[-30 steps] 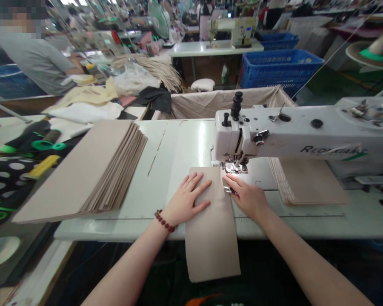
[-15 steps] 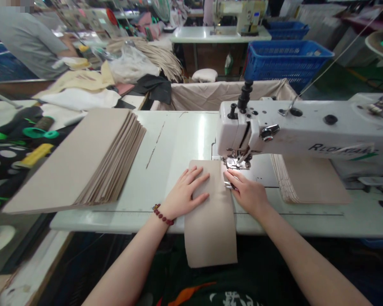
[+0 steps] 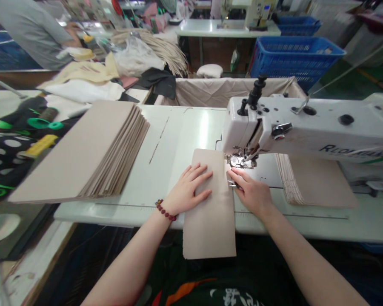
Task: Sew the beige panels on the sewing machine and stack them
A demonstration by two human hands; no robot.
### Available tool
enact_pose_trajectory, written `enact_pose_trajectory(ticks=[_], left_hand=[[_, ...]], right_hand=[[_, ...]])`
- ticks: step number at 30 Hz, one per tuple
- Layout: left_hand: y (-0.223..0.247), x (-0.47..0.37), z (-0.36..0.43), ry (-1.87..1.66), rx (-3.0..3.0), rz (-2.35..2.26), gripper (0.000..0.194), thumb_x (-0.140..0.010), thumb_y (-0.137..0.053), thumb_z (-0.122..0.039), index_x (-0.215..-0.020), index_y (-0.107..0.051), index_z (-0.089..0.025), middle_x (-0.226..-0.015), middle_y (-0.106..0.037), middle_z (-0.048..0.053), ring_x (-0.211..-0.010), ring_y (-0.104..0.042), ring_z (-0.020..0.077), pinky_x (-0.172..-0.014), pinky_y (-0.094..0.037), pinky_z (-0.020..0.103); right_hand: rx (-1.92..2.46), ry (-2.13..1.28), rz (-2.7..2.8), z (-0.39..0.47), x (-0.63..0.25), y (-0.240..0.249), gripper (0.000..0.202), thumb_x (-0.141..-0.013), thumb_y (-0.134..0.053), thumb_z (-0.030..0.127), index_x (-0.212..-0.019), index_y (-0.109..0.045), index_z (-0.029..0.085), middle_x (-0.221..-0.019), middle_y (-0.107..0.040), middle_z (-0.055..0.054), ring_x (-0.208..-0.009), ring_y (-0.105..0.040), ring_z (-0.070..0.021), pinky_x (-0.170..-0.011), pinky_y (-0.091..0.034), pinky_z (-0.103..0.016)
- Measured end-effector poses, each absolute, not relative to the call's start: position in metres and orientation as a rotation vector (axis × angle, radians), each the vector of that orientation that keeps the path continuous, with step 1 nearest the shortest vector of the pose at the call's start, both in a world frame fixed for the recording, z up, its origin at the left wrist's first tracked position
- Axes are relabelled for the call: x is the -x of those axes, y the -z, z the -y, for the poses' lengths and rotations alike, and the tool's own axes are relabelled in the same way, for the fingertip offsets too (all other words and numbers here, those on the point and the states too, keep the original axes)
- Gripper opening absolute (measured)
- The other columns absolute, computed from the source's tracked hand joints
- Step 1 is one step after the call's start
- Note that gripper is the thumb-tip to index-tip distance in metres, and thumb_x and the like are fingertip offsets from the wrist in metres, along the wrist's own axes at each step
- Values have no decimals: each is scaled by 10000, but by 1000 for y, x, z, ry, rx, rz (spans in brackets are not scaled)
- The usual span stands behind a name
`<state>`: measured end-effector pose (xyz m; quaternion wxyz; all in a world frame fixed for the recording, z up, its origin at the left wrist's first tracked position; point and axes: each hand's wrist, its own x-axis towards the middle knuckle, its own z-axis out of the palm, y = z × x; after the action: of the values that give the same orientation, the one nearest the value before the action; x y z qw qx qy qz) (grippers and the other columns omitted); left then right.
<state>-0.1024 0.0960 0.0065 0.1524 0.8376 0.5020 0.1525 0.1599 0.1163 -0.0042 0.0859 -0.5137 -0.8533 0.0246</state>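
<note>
Beige, smooth, matte panel (image 3: 210, 225), a long flat rectangle, lies on the pale glossy table (image 3: 175, 136), its long axis running from the machine side toward the wearer. Far end sits beside the metal presser foot (image 3: 241, 161); near end sticks out past the table's front edge. Left hand (image 3: 191, 190) flat on the panel's left part, fingers spread, gripping nothing. Right hand (image 3: 252, 193) curled around small metal snips (image 3: 232, 184), blade tips pointing left, fingertips at the panel's right edge, just below the presser foot. White hard-shell sewing machine (image 3: 309, 131), black knobs on top, reaches in from the right. Left: thick slanted stack (image 3: 79, 148) of beige sheets, layered edges facing right. Right: smaller beige stack (image 3: 322, 182), partly behind the machine arm. Dark red bead bracelet (image 3: 166, 212) on left wrist.
</note>
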Motion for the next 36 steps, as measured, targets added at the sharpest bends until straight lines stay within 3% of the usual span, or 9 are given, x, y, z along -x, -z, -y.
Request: enact_pose_trajectory(ticks=[22,36], left_hand=[[-5,103,-97,-448,-2432,-1368,449,-977,-503,-416,-1418,-485,-334,-1541,-385,-18,-1481,-211,259,-1221,-143,530],[-8,103,-95,-334,-2481,-1302,443,-989,-480,-413,-1429,-470,-365,-1531,-402,-38,-1482,-210,255,-1216,-51,565]], right_hand=[[1510,-150,2521,-117,-161,3,536,-924,-482,226,-1444,-453,351,-1486,-483,17,-1064,-655,-198,-761,-568,-319],[1487,-192,2504,-116,-162,4,527,-927,-484,227,-1441,-454,340,-1485,-484,25,-1125,-628,-192,-788,-560,-310]])
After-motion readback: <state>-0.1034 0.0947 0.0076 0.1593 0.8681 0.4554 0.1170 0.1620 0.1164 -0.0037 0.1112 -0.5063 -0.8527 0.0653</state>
